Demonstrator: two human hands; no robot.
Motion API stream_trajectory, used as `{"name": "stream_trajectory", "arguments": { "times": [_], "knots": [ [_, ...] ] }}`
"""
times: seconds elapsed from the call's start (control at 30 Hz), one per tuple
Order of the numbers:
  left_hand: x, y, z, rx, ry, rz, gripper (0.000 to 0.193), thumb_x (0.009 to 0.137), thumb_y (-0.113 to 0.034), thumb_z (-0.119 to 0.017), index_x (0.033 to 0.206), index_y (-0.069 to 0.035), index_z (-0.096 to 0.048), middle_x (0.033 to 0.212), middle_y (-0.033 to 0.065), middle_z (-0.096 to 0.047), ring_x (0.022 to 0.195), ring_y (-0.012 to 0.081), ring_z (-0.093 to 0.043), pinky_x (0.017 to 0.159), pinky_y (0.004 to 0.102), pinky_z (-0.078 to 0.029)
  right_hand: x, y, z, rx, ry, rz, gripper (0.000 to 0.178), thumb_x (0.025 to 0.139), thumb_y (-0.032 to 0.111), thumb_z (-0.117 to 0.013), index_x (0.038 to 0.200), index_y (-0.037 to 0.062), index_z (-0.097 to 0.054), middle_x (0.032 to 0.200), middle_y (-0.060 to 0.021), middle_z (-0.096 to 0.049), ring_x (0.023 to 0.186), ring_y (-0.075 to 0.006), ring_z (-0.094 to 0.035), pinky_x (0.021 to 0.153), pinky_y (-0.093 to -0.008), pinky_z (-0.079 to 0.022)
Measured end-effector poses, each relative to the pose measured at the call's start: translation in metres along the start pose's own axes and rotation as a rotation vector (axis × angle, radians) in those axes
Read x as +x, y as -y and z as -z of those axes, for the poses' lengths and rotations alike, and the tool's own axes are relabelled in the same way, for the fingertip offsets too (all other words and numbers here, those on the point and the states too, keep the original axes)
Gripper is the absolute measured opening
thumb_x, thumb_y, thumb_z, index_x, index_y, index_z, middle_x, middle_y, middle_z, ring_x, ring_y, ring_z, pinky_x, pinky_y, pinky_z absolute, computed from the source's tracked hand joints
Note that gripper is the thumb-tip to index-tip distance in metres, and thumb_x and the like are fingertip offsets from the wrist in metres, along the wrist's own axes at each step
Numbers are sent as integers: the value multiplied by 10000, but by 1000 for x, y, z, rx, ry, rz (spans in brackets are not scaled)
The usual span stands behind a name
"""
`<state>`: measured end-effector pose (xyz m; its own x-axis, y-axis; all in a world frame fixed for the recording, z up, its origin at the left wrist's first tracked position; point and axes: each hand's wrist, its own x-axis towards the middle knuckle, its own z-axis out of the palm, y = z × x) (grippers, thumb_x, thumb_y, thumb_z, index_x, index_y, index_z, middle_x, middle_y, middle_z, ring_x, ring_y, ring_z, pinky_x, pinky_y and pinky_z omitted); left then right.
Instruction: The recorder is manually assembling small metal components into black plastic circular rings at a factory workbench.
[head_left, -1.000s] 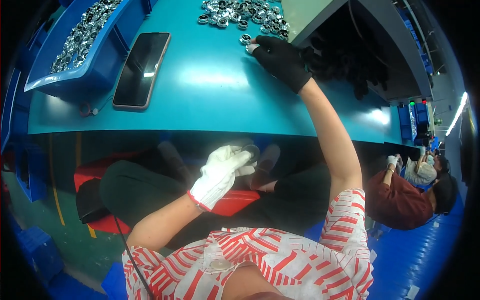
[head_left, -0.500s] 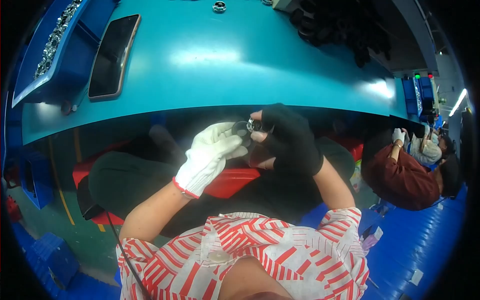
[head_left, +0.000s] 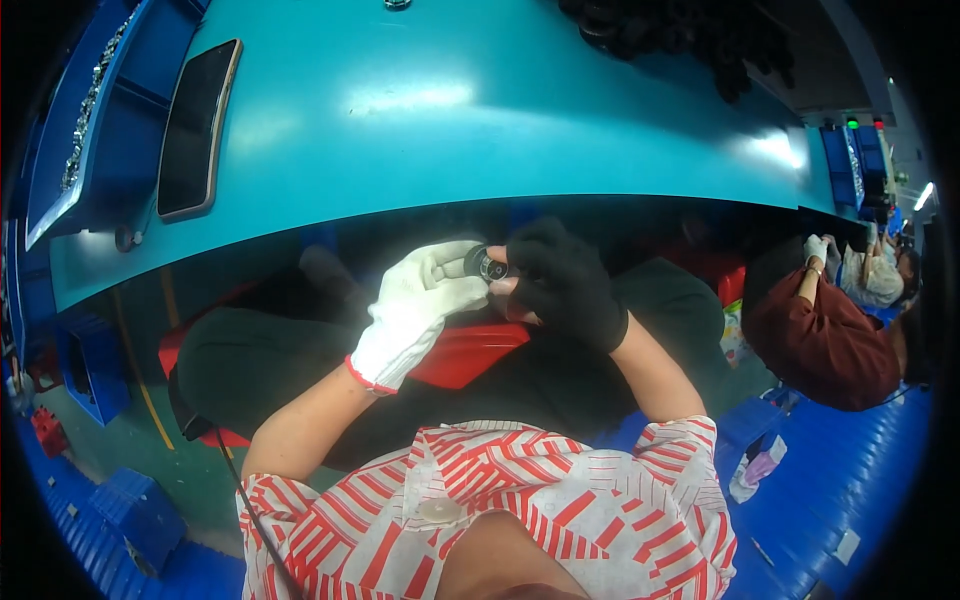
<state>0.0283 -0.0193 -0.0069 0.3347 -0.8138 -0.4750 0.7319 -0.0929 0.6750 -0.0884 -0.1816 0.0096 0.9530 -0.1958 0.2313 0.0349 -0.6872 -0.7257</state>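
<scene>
My left hand, in a white knit glove with a red cuff, pinches a black round part by its edge. Against that part lies a small shiny metal-rimmed ring with a dark centre. My right hand, in a black glove with bare fingertips, grips the shiny ring between thumb and finger. Both hands meet over my lap, just short of the table's front edge. Whether the ring sits inside the black part or only touches it, I cannot tell.
On the turquoise table lie a phone, a blue bin of shiny parts, and a heap of black rings at the back right. A shiny piece rests at the far edge. Co-workers sit at the right.
The shiny ring, apart from or edge-on beside the black part before, now lies flat against it. My right hand has shifted slightly left, and the whole view has turned a little.
</scene>
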Motion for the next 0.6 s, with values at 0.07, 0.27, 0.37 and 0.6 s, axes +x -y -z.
{"name": "stream_trajectory", "arguments": {
  "times": [0.07,0.27,0.37,0.6],
  "knots": [
    [1,2,2,11,-10,11,508,802,-6,-640,1259,89,-438,1094,154,-605,950,195,-637,800,276,-543,-1,-1,-2,9,3,6,312,711,138,-753,1010,115,-668,916,-60,-622,709,-197,-626,589,-292,-482],
    [4,18,11,90,-92,-69,457,768,-53,-710,1167,78,-530,1011,148,-651,916,184,-644,808,252,-499,-2,-3,-18,-27,47,130,337,692,-11,-720,1015,55,-654,875,-110,-603,706,-243,-604,618,-308,-484],
    [5,16,14,300,-99,-23,459,748,-86,-737,1135,69,-547,981,146,-647,895,188,-638,811,262,-502,-6,0,-30,-57,17,32,412,714,113,-732,1104,130,-603,924,-78,-605,748,-217,-621,573,-309,-462],
    [-6,16,-3,421,-267,-302,429,761,-78,-716,1112,51,-505,1019,158,-620,889,202,-639,815,291,-513,-5,2,-36,-47,14,-76,406,734,147,-714,1114,104,-576,906,-87,-609,743,-234,-625,563,-314,-460]
  ]
}}
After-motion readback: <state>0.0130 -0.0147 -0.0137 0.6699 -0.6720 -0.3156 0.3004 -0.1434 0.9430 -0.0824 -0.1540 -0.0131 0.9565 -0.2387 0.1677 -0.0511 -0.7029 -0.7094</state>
